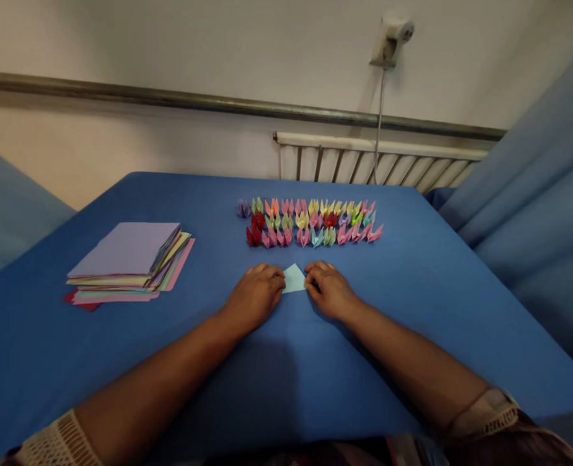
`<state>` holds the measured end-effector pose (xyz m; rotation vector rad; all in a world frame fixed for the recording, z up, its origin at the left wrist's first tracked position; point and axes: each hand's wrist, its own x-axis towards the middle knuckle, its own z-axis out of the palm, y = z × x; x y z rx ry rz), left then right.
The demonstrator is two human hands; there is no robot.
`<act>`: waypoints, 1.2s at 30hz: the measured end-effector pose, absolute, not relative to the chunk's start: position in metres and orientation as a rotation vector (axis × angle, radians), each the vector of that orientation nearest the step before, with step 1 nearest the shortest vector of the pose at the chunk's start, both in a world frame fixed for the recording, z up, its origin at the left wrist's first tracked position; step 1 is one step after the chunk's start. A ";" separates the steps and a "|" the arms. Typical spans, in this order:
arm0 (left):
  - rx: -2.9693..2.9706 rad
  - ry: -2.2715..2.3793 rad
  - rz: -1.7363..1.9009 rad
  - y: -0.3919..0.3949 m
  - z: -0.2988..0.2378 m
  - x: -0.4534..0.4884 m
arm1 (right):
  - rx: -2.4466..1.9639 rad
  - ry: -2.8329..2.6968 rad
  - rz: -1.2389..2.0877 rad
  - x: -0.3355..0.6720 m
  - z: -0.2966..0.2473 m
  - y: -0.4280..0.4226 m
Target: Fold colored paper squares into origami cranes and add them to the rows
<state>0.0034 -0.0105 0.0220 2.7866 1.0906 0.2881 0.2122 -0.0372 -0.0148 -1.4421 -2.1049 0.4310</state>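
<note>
A pale mint sheet of origami paper (294, 279), folded to a point at its far side, lies on the blue table between my hands. My left hand (258, 292) has its curled fingers closed on the paper's left corner. At the opposite corner, my right hand (331, 288) pinches the paper between thumb and fingers. Both hands rest low on the tabletop, and the fingertips partly hide the paper's corners. Just beyond them stand several folded paper cranes (303, 237) in three rows, in pink, red, yellow, green, blue and purple.
To the left, a stack of coloured paper squares (125, 249) sits with a lavender sheet on top. The blue cloth (208, 401) covers the table. Behind it are a metal rail (193, 100), a radiator (344, 158) and a plugged-in cord (380, 116). Blue curtains (548, 194) hang at both sides.
</note>
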 end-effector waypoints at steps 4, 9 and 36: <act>2.847 1.100 0.173 -0.013 0.029 0.004 | -1.440 -2.112 0.430 0.214 -0.015 -0.037; 2.923 1.080 0.152 -0.014 0.025 0.007 | -1.379 -2.112 0.415 0.215 -0.015 -0.033; 2.714 1.036 0.357 -0.032 0.021 0.013 | -1.743 -1.842 0.821 0.207 0.000 -0.057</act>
